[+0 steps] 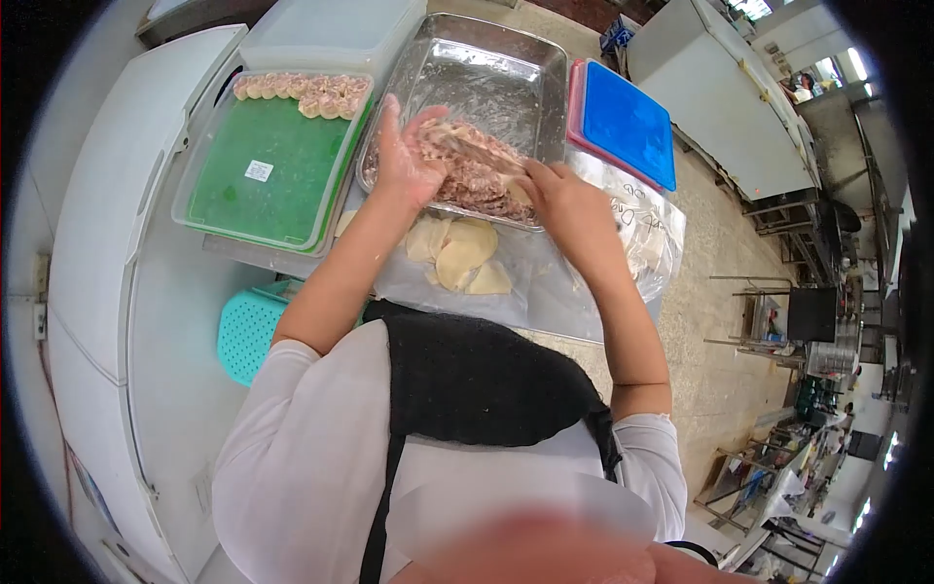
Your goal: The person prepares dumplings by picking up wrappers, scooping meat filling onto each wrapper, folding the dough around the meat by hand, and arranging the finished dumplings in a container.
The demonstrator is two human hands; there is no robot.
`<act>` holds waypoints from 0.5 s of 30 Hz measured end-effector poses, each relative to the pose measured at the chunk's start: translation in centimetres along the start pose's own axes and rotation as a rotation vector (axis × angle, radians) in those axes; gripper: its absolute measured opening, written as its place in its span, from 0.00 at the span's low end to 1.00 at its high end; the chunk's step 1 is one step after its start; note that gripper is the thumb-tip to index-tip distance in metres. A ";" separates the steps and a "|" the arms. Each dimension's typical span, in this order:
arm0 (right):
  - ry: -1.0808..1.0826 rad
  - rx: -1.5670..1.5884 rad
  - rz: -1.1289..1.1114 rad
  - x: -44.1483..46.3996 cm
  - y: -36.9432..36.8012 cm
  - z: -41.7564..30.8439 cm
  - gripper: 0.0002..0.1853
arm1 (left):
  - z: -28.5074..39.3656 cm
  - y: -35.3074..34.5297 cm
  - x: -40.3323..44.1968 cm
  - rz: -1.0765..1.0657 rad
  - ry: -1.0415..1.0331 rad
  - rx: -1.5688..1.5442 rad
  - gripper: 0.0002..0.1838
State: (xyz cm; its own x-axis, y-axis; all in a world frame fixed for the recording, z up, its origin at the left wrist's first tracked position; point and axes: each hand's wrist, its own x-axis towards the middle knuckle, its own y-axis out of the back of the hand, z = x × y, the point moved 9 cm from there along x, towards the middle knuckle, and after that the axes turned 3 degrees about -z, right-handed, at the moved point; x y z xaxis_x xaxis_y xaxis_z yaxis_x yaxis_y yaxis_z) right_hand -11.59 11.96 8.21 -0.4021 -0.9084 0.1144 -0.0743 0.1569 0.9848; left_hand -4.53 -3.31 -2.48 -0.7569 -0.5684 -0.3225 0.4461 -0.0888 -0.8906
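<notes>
My left hand [411,164] is raised over the near left side of a steel tray [491,63], palm turned inward and fingers spread. Whether a wrapper lies in that palm is hard to make out. In my right hand [566,202] I grip a flat metal spatula [477,153], its blade over the pinkish minced meat [482,187] heaped at the tray's near end. Closer to me, pale round dough wrappers [465,248] lie loosely overlapped on a plastic sheet [409,282].
On the left, a shallow plastic container [248,209] with a green base holds rows of filled dumplings [331,97]. A blue lid [628,125] and a plastic bag [647,234] are at the right. A turquoise basket [248,336] sits below the table's left edge.
</notes>
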 end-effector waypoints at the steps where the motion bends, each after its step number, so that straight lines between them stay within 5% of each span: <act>1: 0.044 0.034 0.024 0.2 -0.9 -0.9 0.13 | 0.0 -0.2 0.5 -0.020 0.004 0.022 0.36; 6: 0.097 0.227 0.031 1.0 0.6 -0.9 0.15 | 1.6 1.5 2.8 -0.096 0.072 -0.094 0.28; 8: -0.026 0.419 0.063 0.4 1.6 0.4 0.15 | 3.2 -3.3 -0.3 -0.527 -0.033 0.311 0.28; 10: -0.150 0.610 0.093 -0.5 1.9 1.5 0.16 | 3.5 -4.8 -1.9 -0.621 0.043 0.483 0.32; 12: -0.114 0.727 0.002 -1.1 1.4 1.1 0.18 | 5.4 -8.0 -3.9 -0.727 -0.593 1.377 0.35; 15: -0.130 0.729 -0.076 -2.2 2.1 0.4 0.18 | 4.0 -10.8 -5.8 -0.877 -0.512 1.544 0.32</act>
State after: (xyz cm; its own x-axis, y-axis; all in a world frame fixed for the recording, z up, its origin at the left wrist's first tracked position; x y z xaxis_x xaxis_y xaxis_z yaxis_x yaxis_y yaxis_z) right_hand -11.24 14.47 9.98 -0.4731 -0.8809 -0.0116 -0.6746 0.3538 0.6478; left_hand -3.01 -2.34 10.28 -0.9149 -0.0881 0.3940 0.2629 -0.8706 0.4158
